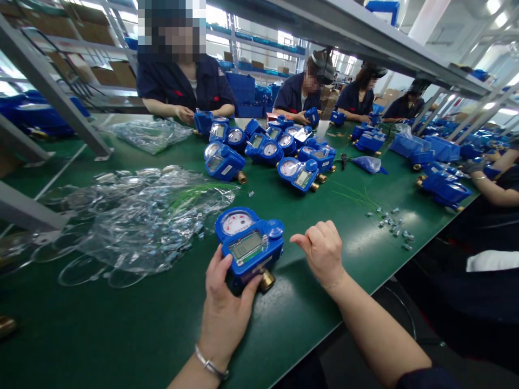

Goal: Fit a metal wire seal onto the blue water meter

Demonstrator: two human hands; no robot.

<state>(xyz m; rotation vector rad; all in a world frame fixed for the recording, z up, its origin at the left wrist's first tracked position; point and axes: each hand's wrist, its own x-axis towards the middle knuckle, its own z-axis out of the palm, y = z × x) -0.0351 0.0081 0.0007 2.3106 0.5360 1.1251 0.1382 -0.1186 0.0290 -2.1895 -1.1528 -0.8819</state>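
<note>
A blue water meter (248,244) with a round dial, a small LCD screen and a brass fitting lies on the green table (121,335) in front of me. My left hand (224,305) grips its near end, thumb and fingers on either side. My right hand (322,251) hovers just right of the meter with its fingers curled into a loose fist; thumb and forefinger are pinched, and I cannot tell whether a tiny part is between them.
Clear plastic bags (138,221) are heaped to the left. Several more blue meters (279,154) crowd the table's middle and far side. Small metal parts (391,224) and thin green wires lie right. Seated co-workers (182,81) handle meters opposite; another person's arm (494,189) rests at right.
</note>
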